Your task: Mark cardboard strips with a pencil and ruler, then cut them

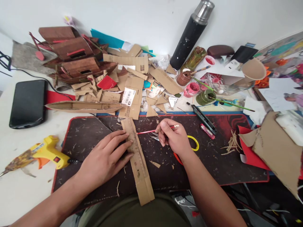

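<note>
Cardboard strip [145, 189] under left hand [105, 154]; right hand [174, 135]: slim red pencil [146, 131].

The left hand [101, 159] lies spread on a clear ruler [141, 164] over a cardboard strip [146, 192], while the right hand [174, 137] grips a red pencil [149, 130], its tip at the strip's edge. Scissors [194, 143] lie on the dark mat [80, 134] beneath the right hand; a yellow glue gun [50, 151] sits left.
</note>
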Motion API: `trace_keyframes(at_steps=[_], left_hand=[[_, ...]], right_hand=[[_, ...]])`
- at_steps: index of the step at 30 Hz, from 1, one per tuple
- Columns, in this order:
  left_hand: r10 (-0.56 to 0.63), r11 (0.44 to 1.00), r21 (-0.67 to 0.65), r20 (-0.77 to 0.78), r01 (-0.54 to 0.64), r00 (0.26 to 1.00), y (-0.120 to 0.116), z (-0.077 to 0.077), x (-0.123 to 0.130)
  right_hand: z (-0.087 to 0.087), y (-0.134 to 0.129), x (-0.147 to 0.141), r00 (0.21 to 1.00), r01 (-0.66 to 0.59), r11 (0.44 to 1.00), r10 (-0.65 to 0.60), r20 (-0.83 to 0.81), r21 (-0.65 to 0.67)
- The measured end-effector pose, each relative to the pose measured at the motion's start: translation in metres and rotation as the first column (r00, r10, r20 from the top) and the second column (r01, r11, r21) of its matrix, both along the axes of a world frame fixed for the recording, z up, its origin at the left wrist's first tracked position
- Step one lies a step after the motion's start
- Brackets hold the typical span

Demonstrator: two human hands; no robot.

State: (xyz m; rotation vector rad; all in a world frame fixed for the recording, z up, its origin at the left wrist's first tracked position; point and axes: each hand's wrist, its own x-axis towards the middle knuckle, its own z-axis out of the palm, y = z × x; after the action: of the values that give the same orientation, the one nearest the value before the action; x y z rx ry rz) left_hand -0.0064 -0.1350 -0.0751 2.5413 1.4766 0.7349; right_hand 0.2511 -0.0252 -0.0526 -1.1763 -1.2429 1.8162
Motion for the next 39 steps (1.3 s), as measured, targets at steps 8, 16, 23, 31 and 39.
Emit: trace_keyframes(at_steps=[8, 16, 23, 31, 39], left_hand=[[0.007, 1.000, -0.012, 0.021, -0.007, 1.000, -0.0002, -0.0007, -0.0005], [-0.006, 1.000, -0.006, 0.002, 0.006, 1.000, -0.0002, -0.0005, -0.0009], [0.009, 1.000, -0.024, 0.039, -0.008, 0.999, -0.0010, -0.0018, -0.0008], [0.006, 0.999, -0.037, 0.031, -0.005, 0.999, -0.0012, -0.0014, -0.0012], [-0.002, 1.000, 0.000, -0.003, 0.002, 1.000, 0.0000, 0.0016, -0.0004]], right_hand=[[0.0011, -0.0001, -0.0006, 1.000, 0.002, 1.000, -0.001, 0.014, -0.005], [0.0007, -0.0004, -0.0005, 1.000, -0.006, 1.000, 0.006, 0.016, -0.001], [0.0011, -0.0005, -0.0014, 0.999, -0.008, 1.000, 0.008, 0.032, 0.009], [0.0016, -0.0005, -0.0014, 1.000, -0.004, 1.000, 0.004, 0.031, 0.008], [0.0018, -0.0012, -0.0015, 1.000, 0.004, 1.000, -0.004, 0.008, 0.005]])
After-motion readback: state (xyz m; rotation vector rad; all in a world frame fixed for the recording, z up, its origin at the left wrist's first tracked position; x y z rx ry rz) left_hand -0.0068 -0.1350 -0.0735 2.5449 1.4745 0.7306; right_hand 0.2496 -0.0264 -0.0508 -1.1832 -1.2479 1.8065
